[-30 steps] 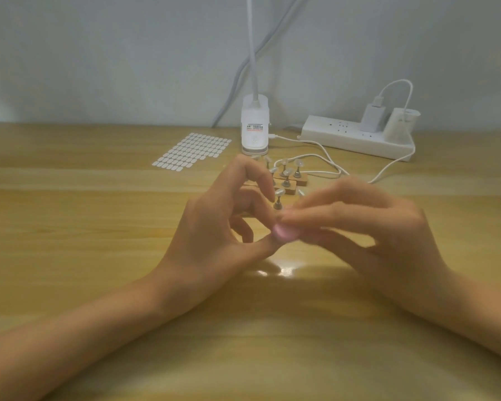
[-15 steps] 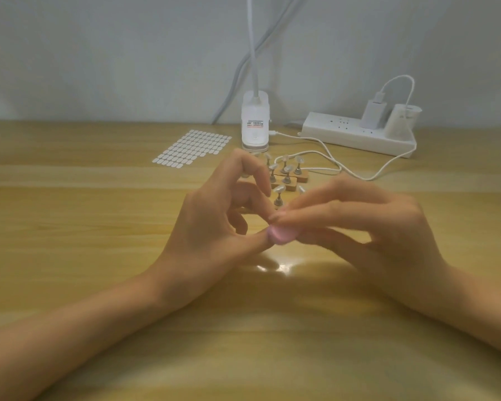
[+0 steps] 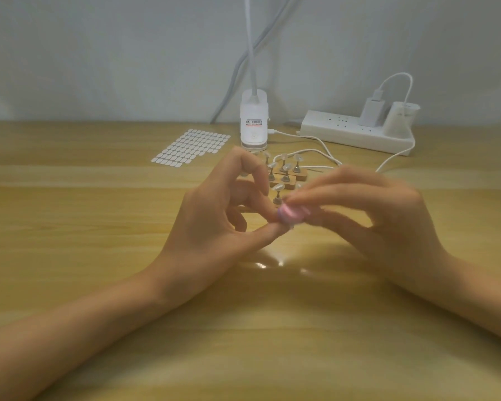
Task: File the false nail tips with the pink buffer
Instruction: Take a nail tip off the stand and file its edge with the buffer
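the little pink buffer block with the rounded end (image 3: 291,214) is up off the table, right in the middle between both hands. the right hand (image 3: 388,218) clamps it at its right end, thumb underneath and the other fingers curled over the top, so only the left end pokes out past the fingertips. that hand is pretty blurry, so i can't tell exactly which fingers are on it.

the end that sticks out sits right against the fingertips of the left hand (image 3: 211,224), where the thumb and middle finger come together on a small pale false nail tip (image 3: 291,226). only a sliver of it shows just under the buffer, the rest is hidden. the left index finger is arched up above and isn't touching the buffer as far as i can see. both forearms come in from the bottom corners over the light wooden table (image 3: 99,227).

just behind the hands are a couple of small wooden blocks (image 3: 300,177) with more clear nail tips on little upright metal stands (image 3: 286,172). further back is a white clip lamp base (image 3: 254,124) with its neck going up out of shot. a flat sheet of small white oval stickers (image 3: 190,146) lies to its left. on the right, a white power strip (image 3: 356,134) sits by the grey wall with a white charger plug (image 3: 372,112) in it. white cables (image 3: 315,141) trail across the table toward the blocks.
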A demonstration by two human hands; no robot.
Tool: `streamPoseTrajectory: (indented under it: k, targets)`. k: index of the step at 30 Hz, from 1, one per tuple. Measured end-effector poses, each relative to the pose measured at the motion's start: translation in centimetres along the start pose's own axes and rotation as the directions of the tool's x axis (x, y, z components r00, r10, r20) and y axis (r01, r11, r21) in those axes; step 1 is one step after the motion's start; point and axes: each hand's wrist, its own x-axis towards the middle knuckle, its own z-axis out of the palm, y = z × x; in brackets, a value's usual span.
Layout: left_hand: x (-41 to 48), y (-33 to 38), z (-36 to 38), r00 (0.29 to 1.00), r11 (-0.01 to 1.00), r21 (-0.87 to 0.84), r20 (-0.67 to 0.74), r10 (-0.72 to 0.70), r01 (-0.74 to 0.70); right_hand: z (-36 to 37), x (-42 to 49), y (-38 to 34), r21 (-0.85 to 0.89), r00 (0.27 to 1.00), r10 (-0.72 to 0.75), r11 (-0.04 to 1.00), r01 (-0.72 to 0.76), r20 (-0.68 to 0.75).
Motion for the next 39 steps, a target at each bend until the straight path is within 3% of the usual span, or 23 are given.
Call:
streamPoseTrajectory:
  k: [5,9,12,16,19,23,26,30,33,37,39]
  targets:
    - [-0.01,-0.11,-0.05,1.000,1.000,-0.013,0.011,-0.006,0.006,0.26,0.00,-0.21,0.002,0.999,-0.035,0.999,0.035,0.029]
    - [-0.03,-0.12,-0.02,1.000,1.000,-0.014,0.007,0.002,-0.002,-0.04,0.09,-0.03,0.042,0.999,0.047,0.998,-0.046,-0.007]
    - [-0.05,-0.14,0.04,1.000,1.000,-0.020,0.019,0.009,-0.009,0.29,-0.01,-0.29,0.029,0.999,-0.020,0.999,0.019,0.029]
    - [-0.05,-0.23,-0.01,1.000,1.000,-0.013,0.003,0.003,-0.003,-0.07,0.06,-0.01,0.018,0.998,0.054,0.998,-0.053,-0.015]
    - [-0.07,-0.19,0.00,1.000,1.000,-0.029,0.015,0.002,-0.002,0.35,-0.12,-0.49,0.023,0.999,-0.031,0.999,0.030,0.033]
    - [-0.04,-0.17,-0.05,1.000,1.000,-0.013,-0.005,-0.001,0.001,0.01,0.12,0.03,0.037,0.999,0.048,0.998,-0.047,-0.008]
    - [0.03,-0.03,0.01,1.000,1.000,-0.020,0.000,-0.005,0.005,0.32,-0.05,-0.34,0.020,0.999,-0.030,0.999,0.029,0.023]
    - [0.00,-0.12,-0.03,1.000,1.000,-0.007,-0.012,-0.003,0.003,0.06,0.09,-0.01,0.024,0.999,0.047,0.999,-0.047,-0.014]
    - [0.02,0.00,-0.04,1.000,1.000,-0.009,-0.005,0.000,0.000,0.37,-0.05,-0.33,-0.002,1.000,-0.023,1.000,0.023,0.020]
    - [-0.04,0.00,-0.06,1.000,1.000,-0.002,-0.010,-0.007,0.007,0.03,-0.01,0.09,0.029,0.998,0.069,0.997,-0.068,-0.013]
    - [-0.08,0.07,-0.05,1.000,1.000,-0.010,-0.003,0.003,-0.003,0.29,-0.10,-0.23,0.014,1.000,0.007,1.000,-0.007,0.011]
